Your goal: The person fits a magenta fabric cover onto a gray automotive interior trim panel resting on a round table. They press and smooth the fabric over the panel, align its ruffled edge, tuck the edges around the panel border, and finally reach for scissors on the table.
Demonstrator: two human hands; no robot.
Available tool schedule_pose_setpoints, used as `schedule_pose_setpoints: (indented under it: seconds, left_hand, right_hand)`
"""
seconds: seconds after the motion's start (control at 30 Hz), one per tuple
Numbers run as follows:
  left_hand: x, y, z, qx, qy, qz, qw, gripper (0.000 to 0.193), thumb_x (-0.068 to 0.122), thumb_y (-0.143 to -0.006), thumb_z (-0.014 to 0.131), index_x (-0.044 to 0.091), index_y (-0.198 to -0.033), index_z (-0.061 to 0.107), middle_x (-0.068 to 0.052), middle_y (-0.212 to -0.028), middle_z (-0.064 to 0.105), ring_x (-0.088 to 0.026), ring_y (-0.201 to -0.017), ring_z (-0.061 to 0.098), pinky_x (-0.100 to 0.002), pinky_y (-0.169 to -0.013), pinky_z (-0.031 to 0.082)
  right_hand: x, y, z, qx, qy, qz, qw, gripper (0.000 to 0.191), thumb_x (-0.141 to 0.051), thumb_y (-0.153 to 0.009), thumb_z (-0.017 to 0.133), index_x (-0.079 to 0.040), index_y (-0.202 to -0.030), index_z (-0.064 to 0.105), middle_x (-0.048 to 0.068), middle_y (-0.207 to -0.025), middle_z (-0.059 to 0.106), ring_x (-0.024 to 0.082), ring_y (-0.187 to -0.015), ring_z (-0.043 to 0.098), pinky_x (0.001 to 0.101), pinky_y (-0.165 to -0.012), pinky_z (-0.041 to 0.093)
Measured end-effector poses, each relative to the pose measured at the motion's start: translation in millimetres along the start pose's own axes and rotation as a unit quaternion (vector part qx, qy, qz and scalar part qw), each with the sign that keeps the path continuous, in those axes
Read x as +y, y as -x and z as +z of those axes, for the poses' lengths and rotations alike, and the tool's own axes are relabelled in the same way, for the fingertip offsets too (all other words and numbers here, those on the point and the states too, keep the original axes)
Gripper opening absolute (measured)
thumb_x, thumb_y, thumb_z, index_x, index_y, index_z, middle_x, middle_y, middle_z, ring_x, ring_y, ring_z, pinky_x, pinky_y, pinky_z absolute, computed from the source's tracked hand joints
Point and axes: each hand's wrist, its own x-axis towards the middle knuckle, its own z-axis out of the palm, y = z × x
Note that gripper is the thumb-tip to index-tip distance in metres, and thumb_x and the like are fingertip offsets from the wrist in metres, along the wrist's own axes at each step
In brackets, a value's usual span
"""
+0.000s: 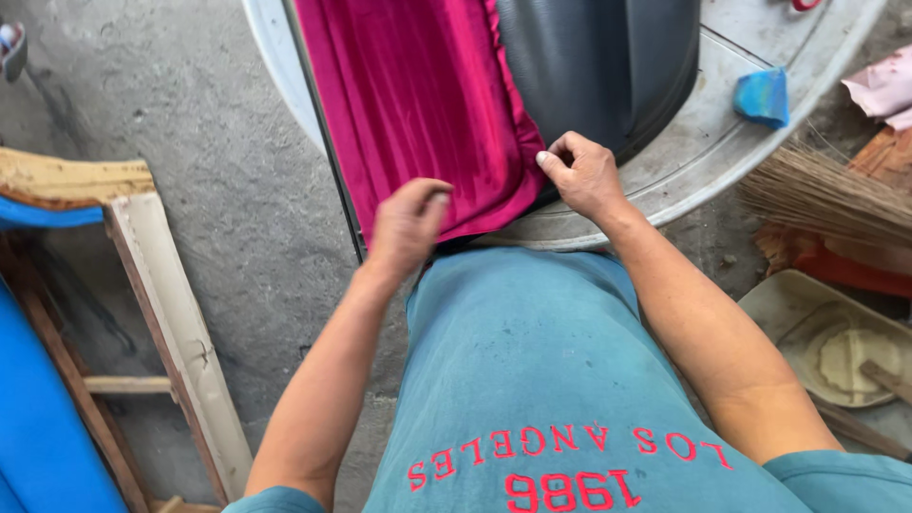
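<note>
A magenta ribbed fabric [418, 95] lies over a dark grey padded panel [598, 57] on a round pale table [703, 152]. My right hand [584, 176] pinches the fabric's near right edge between thumb and fingers. Over the near left corner of the cloth, my left hand [404, 228] is curled with its fingertips pressed down on the hem. Both arms reach out over my blue shirt.
A wooden frame [161, 313] with blue upholstery [38, 418] stands at the left on the concrete floor. At the right are a straw broom [826, 195], a beige dustpan [836, 342], a blue cloth [762, 95] on the table and pink paper [883, 90].
</note>
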Motion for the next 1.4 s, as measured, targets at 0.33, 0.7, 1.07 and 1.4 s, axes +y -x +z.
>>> schedule_pose_setpoints:
  seconds: [0.33, 0.7, 1.07, 1.4]
  left_hand:
    - [-39.1, 66.4, -52.3, 0.182, -0.208, 0.009, 0.961, 0.014, 0.011, -0.101, 0.067, 0.004, -0.112, 0.069, -0.012, -0.099, 0.070, -0.027, -0.094, 0.066, -0.040, -0.085, 0.052]
    - [-12.7, 67.9, 85.1, 0.061, -0.324, 0.052, 0.943, 0.055, 0.028, -0.089, 0.074, 0.003, -0.136, 0.060, -0.013, -0.130, 0.056, -0.032, -0.120, 0.052, -0.045, -0.098, 0.044]
    - [-15.0, 61.4, 92.0, 0.055, -0.376, 0.009, 0.925, 0.056, 0.033, -0.088, 0.073, 0.005, -0.133, 0.057, -0.013, -0.127, 0.056, -0.032, -0.119, 0.052, -0.046, -0.098, 0.044]
    - [-23.2, 80.6, 66.8, 0.096, -0.412, -0.017, 0.906, 0.052, 0.040, -0.091, 0.069, 0.002, -0.125, 0.062, -0.013, -0.122, 0.061, -0.031, -0.117, 0.054, -0.047, -0.094, 0.044]
  right_hand:
    - [11.3, -6.7, -3.0, -0.042, 0.005, -0.022, 0.999, 0.021, -0.019, -0.099, 0.075, -0.001, -0.092, 0.067, 0.004, -0.072, 0.066, 0.008, -0.066, 0.058, 0.0282, -0.061, 0.050]
    - [11.7, -5.1, -7.2, -0.066, 0.020, -0.035, 0.997, 0.017, -0.017, -0.098, 0.074, -0.002, -0.093, 0.068, 0.003, -0.076, 0.068, 0.007, -0.068, 0.060, 0.0267, -0.063, 0.052]
    - [13.7, -7.0, -4.0, -0.062, 0.040, -0.086, 0.993, 0.016, -0.017, -0.098, 0.075, -0.002, -0.095, 0.068, 0.006, -0.077, 0.069, 0.010, -0.070, 0.062, 0.0288, -0.066, 0.053]
    - [7.6, -5.7, -4.0, -0.057, 0.036, -0.086, 0.994, 0.017, -0.017, -0.098, 0.075, -0.002, -0.095, 0.069, 0.006, -0.077, 0.070, 0.011, -0.069, 0.063, 0.0291, -0.065, 0.053]
